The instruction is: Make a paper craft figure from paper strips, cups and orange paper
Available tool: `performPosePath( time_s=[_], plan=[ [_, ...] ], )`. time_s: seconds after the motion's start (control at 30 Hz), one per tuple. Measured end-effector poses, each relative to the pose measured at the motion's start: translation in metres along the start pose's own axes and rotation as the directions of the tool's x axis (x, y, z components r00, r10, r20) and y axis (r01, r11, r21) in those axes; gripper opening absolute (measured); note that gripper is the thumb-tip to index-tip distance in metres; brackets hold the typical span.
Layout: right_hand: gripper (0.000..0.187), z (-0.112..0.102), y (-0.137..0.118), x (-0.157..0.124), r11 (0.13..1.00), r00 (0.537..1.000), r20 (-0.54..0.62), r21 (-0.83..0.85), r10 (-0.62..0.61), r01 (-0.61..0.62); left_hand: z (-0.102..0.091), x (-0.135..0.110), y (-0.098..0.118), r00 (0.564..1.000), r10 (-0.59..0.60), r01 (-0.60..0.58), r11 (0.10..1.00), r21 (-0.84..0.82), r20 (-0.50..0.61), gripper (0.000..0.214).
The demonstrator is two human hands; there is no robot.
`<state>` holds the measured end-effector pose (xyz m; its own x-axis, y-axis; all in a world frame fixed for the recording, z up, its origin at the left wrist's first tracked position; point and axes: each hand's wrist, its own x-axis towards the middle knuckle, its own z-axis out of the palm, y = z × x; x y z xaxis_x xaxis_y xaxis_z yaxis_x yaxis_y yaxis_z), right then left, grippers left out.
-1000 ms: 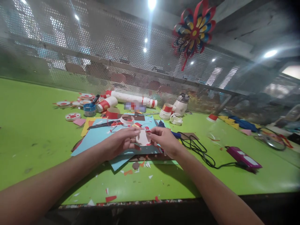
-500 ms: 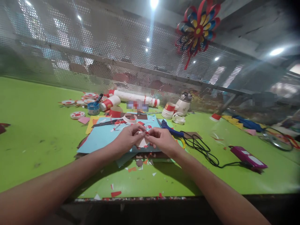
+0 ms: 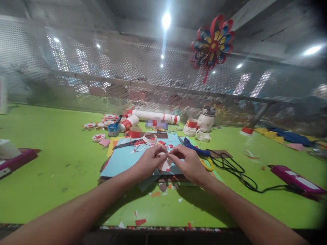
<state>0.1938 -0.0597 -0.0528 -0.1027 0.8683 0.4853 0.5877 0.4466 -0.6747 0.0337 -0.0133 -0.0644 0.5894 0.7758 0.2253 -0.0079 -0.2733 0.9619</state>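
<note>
Above the light blue paper (image 3: 122,165), my left hand (image 3: 150,159) and my right hand (image 3: 187,162) meet at their fingertips. A small white paper disc (image 3: 164,165) with a red mark at its lower edge shows between them, and my left thumb and fingers are closed on it. The thumb and forefinger of my right hand pinch together at its top edge; what they hold is too small to make out. Blue-handled scissors (image 3: 195,147) lie just beyond my right hand. A white paper ring (image 3: 150,138) rests on the blue paper behind my left hand.
Behind stand a blue jar (image 3: 113,130), white-and-red tubes (image 3: 155,116), paper cups (image 3: 191,126) and a bottle (image 3: 206,119). Black cable (image 3: 237,173) runs right to a purple power strip (image 3: 297,178). Paper scraps (image 3: 155,194) litter the front edge. A second purple strip (image 3: 19,160) lies left.
The view has shifted, so the table sits lower and further right in the picture. My hands stay together at the disc; my right fingertips have moved up to its top edge.
</note>
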Motion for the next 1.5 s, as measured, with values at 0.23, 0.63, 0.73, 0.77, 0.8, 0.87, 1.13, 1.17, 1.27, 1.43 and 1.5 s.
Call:
performPosePath(
  time_s=[0.23, 0.63, 0.73, 0.77, 0.8, 0.87, 1.13, 1.17, 1.27, 1.43, 1.5],
  plan=[
    [0.023, -0.002, 0.004, 0.005, 0.879, 0.958, 0.138, 0.381, 0.253, -0.287, -0.002, -0.001, 0.003, 1.0, 0.002, -0.002, 0.999, 0.052, 0.005, 0.022],
    [0.021, -0.012, 0.007, 0.008, 0.478, 0.841, 0.444, 0.692, 0.311, -0.542, -0.001, -0.005, 0.013, 0.998, 0.036, -0.039, 0.998, 0.055, 0.054, 0.022],
    [0.02, -0.016, 0.008, 0.009, 0.479, 0.841, 0.47, 0.693, 0.266, -0.539, -0.002, -0.005, 0.014, 0.998, 0.004, -0.004, 1.0, 0.008, 0.059, 0.024],
    [0.019, -0.017, 0.009, 0.009, 0.488, 0.845, 0.473, 0.692, 0.251, -0.532, -0.002, -0.005, 0.014, 0.998, -0.011, 0.011, 1.0, -0.012, 0.059, 0.025],
    [0.019, -0.018, 0.009, 0.009, 0.498, 0.847, 0.474, 0.689, 0.24, -0.527, -0.002, -0.005, 0.014, 0.998, -0.024, 0.026, 0.999, -0.028, 0.057, 0.025],
    [0.019, -0.019, 0.009, 0.008, 0.517, 0.85, 0.474, 0.681, 0.229, -0.519, -0.002, -0.004, 0.014, 0.998, -0.042, 0.044, 0.998, -0.047, 0.05, 0.026],
    [0.02, -0.012, 0.008, 0.006, 0.651, 0.909, 0.355, 0.642, 0.216, -0.405, -0.005, -0.002, 0.01, 0.998, -0.038, 0.038, 0.999, -0.017, 0.045, 0.024],
    [0.02, -0.011, 0.009, 0.006, 0.646, 0.909, 0.359, 0.646, 0.213, -0.407, -0.005, -0.003, 0.011, 0.999, -0.028, 0.028, 1.0, 0.0, 0.047, 0.024],
    [0.02, -0.01, 0.009, 0.006, 0.618, 0.901, 0.377, 0.662, 0.214, -0.424, -0.005, -0.004, 0.013, 0.998, -0.004, 0.003, 1.0, 0.023, 0.057, 0.022],
    [0.019, -0.009, 0.008, 0.006, 0.602, 0.901, 0.374, 0.675, 0.221, -0.427, -0.003, -0.005, 0.018, 0.998, -0.006, 0.007, 1.0, -0.02, 0.069, 0.022],
    [0.019, -0.008, 0.007, 0.005, 0.591, 0.899, 0.377, 0.681, 0.225, -0.433, -0.003, -0.005, 0.018, 0.998, -0.004, 0.006, 1.0, -0.031, 0.07, 0.023]
  ],
)
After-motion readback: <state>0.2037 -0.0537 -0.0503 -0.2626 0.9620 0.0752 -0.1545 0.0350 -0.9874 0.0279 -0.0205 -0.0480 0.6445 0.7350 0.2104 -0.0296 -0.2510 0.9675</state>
